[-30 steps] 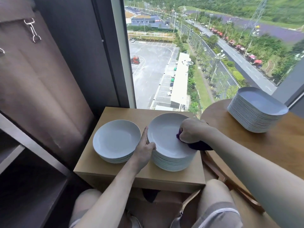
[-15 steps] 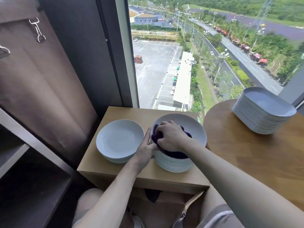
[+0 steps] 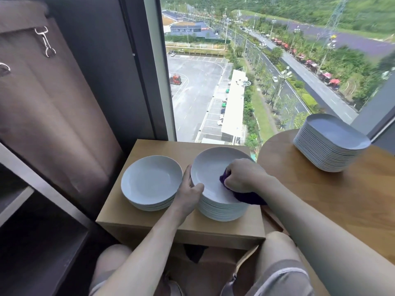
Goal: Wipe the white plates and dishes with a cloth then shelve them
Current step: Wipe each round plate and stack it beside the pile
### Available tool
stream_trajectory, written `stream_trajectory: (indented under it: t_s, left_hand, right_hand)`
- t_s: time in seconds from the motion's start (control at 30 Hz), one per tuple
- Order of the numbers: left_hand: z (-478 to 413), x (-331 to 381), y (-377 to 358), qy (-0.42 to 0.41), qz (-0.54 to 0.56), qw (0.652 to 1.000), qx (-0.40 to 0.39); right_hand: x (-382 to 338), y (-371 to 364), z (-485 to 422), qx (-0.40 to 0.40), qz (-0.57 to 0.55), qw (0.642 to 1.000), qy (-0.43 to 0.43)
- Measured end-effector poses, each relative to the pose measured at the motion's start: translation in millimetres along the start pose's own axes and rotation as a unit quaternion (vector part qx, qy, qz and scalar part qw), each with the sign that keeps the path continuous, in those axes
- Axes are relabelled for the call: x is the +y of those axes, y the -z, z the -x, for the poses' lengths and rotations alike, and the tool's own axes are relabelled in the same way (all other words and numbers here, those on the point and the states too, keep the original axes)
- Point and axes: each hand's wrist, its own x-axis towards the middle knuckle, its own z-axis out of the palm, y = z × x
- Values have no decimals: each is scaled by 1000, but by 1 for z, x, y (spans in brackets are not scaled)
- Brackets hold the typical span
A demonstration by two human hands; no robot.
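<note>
Rightward since last frame: my right hand dragged the dark purple cloth to the right side of the glossy round top plate | fingers bunched round cloth | left hand pinches its left rim | stack on wooden box

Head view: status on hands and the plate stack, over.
Left hand grips rim of tall stack. Right hand presses purple cloth on top plate. Shorter stack close at left.

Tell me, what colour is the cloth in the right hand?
Dark purple cloth, seen best in the head view.
</note>
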Motion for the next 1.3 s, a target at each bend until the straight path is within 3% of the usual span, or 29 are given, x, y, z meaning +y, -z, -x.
stream_trajectory:
  t_s: [0.13, 0.23, 0.37, 0.57, 0.9, 1.07, 1.3]
  left_hand:
    - [4, 3, 2, 16, 4, 1000, -5]
    - [5, 5, 8, 42, -28, 999, 14]
    - [5, 3, 8, 66, -156, 978, 123]
    - [8, 12, -5, 68, -219, 961, 152]
    - [13, 44, 0, 77, -110, 979, 154]
    - [12, 63, -1, 64, -46, 986, 145]
    - [8, 57, 14, 30, -54, 989, 138]
  right_hand:
    - [4, 0, -11, 92, 26, 995, -21]
    - [4, -2, -9, 112, 7, 993, -28]
    - [9, -4, 5, 150, -116, 981, -40]
    - [13, -6, 36, 173, -243, 954, -38]
    - [9, -22, 70, 226, -414, 880, -48]
    - [7, -24, 76, 237, -446, 862, -40]
    - [3, -33, 89, 235, -489, 840, -11]
